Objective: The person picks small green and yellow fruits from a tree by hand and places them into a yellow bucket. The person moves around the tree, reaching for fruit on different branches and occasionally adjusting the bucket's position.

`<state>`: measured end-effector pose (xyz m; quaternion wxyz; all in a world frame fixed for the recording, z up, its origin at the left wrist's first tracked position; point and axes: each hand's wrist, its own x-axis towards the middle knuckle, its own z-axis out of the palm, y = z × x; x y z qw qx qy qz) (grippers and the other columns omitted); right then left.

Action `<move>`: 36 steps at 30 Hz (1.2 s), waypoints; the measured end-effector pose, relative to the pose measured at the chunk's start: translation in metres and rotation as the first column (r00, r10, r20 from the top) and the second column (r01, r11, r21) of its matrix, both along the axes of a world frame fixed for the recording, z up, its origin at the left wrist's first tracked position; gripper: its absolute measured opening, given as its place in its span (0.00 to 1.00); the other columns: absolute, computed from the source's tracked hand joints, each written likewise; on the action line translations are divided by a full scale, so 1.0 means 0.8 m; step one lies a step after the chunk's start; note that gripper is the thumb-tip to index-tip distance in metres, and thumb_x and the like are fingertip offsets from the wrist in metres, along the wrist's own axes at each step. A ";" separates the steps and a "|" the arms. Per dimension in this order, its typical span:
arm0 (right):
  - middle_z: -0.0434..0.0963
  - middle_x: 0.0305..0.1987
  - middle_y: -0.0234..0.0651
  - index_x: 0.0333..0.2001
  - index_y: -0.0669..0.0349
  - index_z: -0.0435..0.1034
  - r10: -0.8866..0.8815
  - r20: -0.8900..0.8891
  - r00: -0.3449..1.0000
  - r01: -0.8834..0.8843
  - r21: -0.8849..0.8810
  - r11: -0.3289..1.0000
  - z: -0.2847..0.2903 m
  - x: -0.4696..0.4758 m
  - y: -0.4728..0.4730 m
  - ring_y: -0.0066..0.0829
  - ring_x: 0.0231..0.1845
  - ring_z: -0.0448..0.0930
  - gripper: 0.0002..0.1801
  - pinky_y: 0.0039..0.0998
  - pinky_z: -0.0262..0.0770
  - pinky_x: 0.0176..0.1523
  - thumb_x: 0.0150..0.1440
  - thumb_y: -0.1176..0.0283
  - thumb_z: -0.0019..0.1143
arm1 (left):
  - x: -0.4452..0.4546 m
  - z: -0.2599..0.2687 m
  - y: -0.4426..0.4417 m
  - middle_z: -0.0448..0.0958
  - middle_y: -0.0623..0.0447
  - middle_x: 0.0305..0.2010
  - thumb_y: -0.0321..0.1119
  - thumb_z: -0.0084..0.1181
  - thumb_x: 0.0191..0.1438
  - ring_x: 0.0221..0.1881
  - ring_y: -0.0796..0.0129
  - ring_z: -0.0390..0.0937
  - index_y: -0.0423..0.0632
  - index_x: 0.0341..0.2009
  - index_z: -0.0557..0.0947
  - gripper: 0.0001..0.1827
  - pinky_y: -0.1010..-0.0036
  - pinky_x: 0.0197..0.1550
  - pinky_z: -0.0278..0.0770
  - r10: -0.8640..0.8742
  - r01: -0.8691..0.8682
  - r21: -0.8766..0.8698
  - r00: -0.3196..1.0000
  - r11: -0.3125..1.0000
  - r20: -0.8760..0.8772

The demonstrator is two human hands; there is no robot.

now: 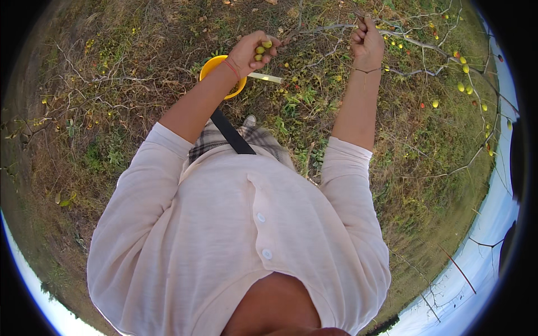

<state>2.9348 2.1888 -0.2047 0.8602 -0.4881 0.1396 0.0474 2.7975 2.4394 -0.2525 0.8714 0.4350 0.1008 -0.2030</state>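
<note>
Several green-yellow fruits (pixel 260 50) lie in my left hand (pixel 253 49), its fingers curled around them. A yellow bucket (pixel 212 64) is below that hand, partly hidden behind my wrist and forearm; a dark strap (pixel 232 133) runs from it to my waist. At the upper right, my right hand (pixel 366 38) pinches a thin branch (pixel 360 16) between thumb and fingers. Green-yellow fruits (pixel 465 67) hang on the bare branches to the right of that hand.
Bare twiggy branches (pixel 441 50) spread across the right side, and more (pixel 122 78) lie at the left. A pale flat strip (pixel 267 77) sticks out beside the bucket. Dry grass and green weeds (pixel 300 101) cover the ground, with scattered red and yellow fruits. One shoe (pixel 250 120) shows below.
</note>
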 end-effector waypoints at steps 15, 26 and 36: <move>0.59 0.14 0.21 0.26 0.53 0.62 0.282 0.120 0.952 -0.306 0.437 0.846 -0.021 0.081 0.007 0.12 0.11 0.56 0.10 0.15 0.48 0.12 0.56 0.62 0.47 | -0.073 -0.242 0.046 0.70 0.57 0.27 0.48 0.47 0.53 0.20 0.74 0.64 0.54 0.48 0.76 0.21 0.73 0.29 0.66 0.222 0.080 0.757 0.931 0.649 -0.289; 0.66 0.23 0.30 0.36 0.67 0.69 0.046 0.100 0.994 -0.046 -0.001 0.999 -0.082 -0.018 0.080 0.18 0.19 0.63 0.16 0.21 0.58 0.19 0.61 0.64 0.38 | -0.114 -0.204 0.042 0.74 0.57 0.34 0.43 0.51 0.51 0.35 0.73 0.67 0.43 0.39 0.78 0.18 0.73 0.43 0.64 0.441 -0.217 0.461 0.771 0.860 -0.460; 0.66 0.22 0.30 0.55 0.64 0.59 -0.121 -0.461 0.879 -0.204 -0.593 0.779 -0.337 -0.097 0.034 0.17 0.17 0.58 0.19 0.24 0.55 0.19 0.58 0.73 0.41 | -0.135 -0.227 0.039 0.74 0.56 0.42 0.44 0.44 0.56 0.45 0.71 0.70 0.49 0.45 0.77 0.18 0.73 0.50 0.66 0.394 -0.180 0.397 0.726 0.900 -0.564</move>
